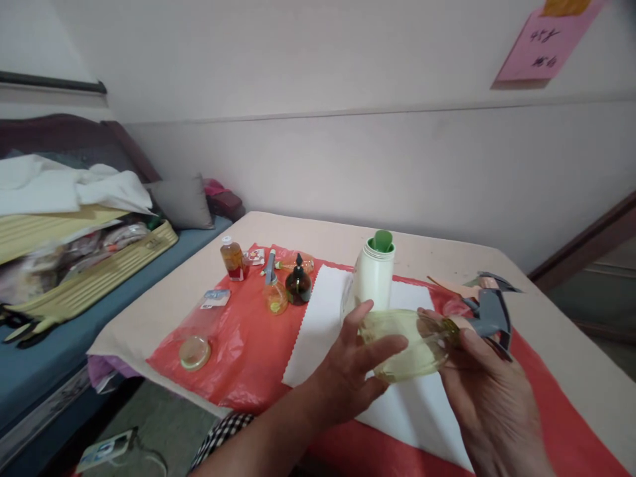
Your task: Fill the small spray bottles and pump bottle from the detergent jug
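A translucent yellowish spray bottle (410, 344) lies sideways between my two hands, above a white sheet. My left hand (355, 364) holds the base end, fingers spread along its side. Around the neck, my right hand (489, 391) is closed, just below the grey trigger head (491, 315). Behind the bottle stands a white wide-mouthed container (376, 275), uncapped, with a green scoop (382, 240) sticking up from its opening. The white sheet (318, 324) lies under it on red plastic.
Left on the red plastic (248, 344) are a brown pump bottle (299, 285), a small orange spray bottle (276, 296), an amber bottle (232, 260) and a round clear lid (195, 352). Grey tools (499, 281) lie at the right. A wall stands behind the table; a bench (40, 371) is left.
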{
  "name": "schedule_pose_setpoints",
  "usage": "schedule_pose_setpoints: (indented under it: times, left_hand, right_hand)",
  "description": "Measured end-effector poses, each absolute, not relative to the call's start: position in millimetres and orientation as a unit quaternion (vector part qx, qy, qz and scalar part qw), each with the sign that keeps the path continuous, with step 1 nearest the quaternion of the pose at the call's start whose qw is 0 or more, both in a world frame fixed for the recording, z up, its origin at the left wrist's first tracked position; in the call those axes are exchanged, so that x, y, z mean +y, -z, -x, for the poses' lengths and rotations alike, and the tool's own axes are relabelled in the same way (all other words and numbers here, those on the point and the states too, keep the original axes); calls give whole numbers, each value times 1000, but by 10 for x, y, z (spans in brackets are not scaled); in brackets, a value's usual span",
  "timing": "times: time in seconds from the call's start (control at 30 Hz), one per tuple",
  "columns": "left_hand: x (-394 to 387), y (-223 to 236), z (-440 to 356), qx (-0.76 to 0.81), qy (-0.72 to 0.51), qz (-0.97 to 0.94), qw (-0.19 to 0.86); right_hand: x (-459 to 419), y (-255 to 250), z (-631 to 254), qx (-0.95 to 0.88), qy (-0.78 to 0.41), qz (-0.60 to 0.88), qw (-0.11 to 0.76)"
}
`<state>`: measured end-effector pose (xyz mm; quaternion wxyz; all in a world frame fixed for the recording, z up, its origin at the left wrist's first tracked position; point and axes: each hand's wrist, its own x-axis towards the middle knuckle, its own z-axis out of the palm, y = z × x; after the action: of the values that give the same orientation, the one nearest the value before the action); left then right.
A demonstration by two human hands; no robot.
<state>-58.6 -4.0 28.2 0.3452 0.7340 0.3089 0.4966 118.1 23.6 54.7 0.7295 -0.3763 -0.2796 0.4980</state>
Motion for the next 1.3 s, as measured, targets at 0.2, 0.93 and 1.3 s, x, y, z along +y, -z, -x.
schedule_pose_setpoints:
  times: [0.2,0.93,1.3]
  left_hand:
    - [-17,-333,458,307,-533,-648,449]
    - [-89,-336,541,269,-496,-751,343]
    - [-37,-424,625,427,-398,-586,562]
  right_hand:
    - [216,-533,-1208,-236,-502,349,755]
    - [184,-456,-1291,-250,-546,356,716]
    - [161,-405,-1288,-336,-525,365,692]
